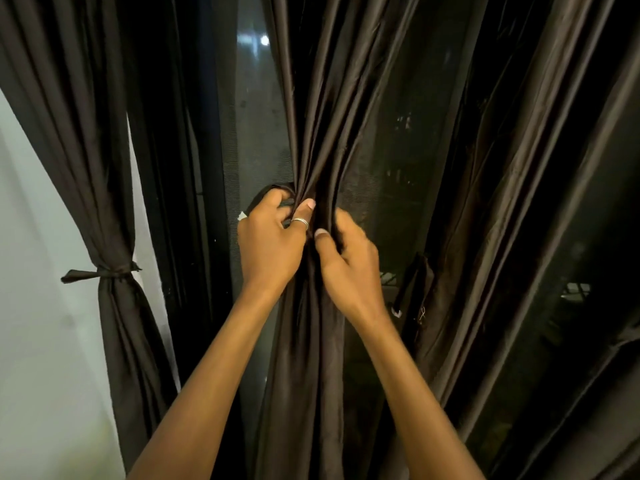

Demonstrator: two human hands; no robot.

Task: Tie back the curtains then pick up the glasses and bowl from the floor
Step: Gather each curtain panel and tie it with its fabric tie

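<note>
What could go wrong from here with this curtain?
The tie strip comes round the gathered middle curtain into the left hand, which grips it; no knot shows, so it may slip off if released. The right hand pinches just the front folds, so folds further right could stay outside the bundle.

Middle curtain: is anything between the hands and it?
Nothing visible does. The left hand and right hand both hold the gathered middle curtain, and the left fingers hook the tie loop beside it.
</note>
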